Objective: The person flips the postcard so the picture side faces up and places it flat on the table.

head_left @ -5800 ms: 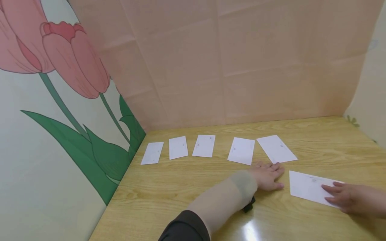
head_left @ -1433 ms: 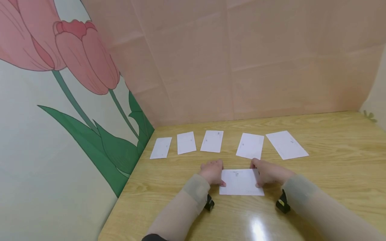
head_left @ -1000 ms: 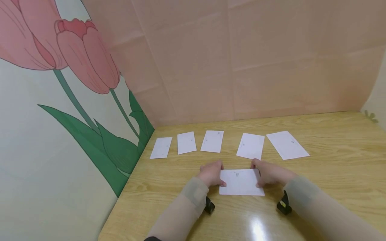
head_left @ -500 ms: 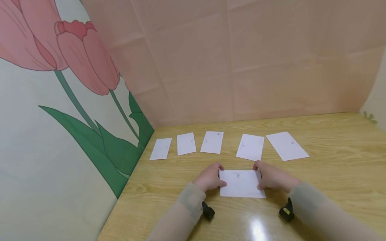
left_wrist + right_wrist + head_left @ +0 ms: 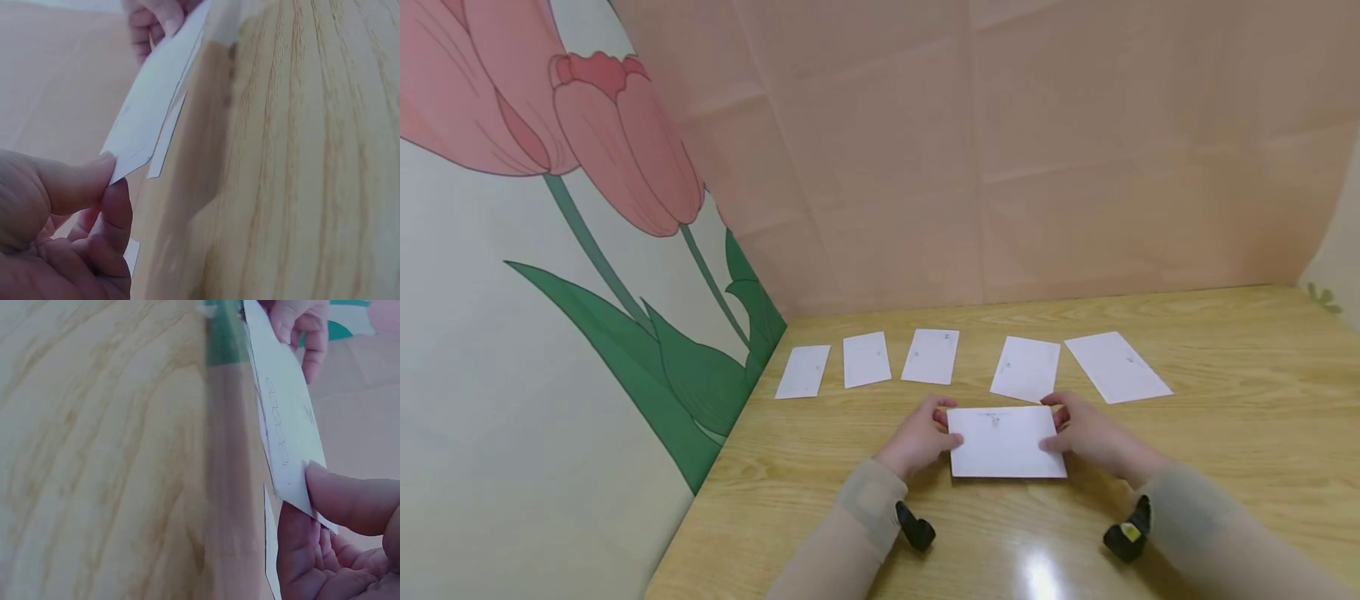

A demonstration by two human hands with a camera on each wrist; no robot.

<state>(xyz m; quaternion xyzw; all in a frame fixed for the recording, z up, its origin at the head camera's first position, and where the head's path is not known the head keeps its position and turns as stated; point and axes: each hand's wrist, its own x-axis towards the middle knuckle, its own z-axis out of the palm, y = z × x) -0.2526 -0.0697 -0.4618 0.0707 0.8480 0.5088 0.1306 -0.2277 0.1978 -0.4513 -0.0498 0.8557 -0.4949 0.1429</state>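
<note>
A white paper sheet [image 5: 1003,446] with small print near its top edge is held between both hands, slightly raised above the wooden table. My left hand [image 5: 922,437] pinches its left edge, thumb on the near face and fingers behind. At the opposite edge, my right hand [image 5: 1086,435] pinches it the same way. In the left wrist view the sheet [image 5: 153,94] slants away from the left thumb, and a thin second line runs along its lower edge. Wavy lines mark the sheet [image 5: 278,419] in the right wrist view.
Several white papers lie in a row at the back, from a leftmost paper [image 5: 802,372] to a rightmost paper [image 5: 1117,367]. Behind the wooden table [image 5: 1240,433] hangs a pinkish cloth [image 5: 985,150]. A tulip-painted wall [image 5: 587,400] borders the left.
Earlier the sheet lay at the right under my right hand, my left hand flat on the table. It came to the middle between both hands and has now risen off the table.
</note>
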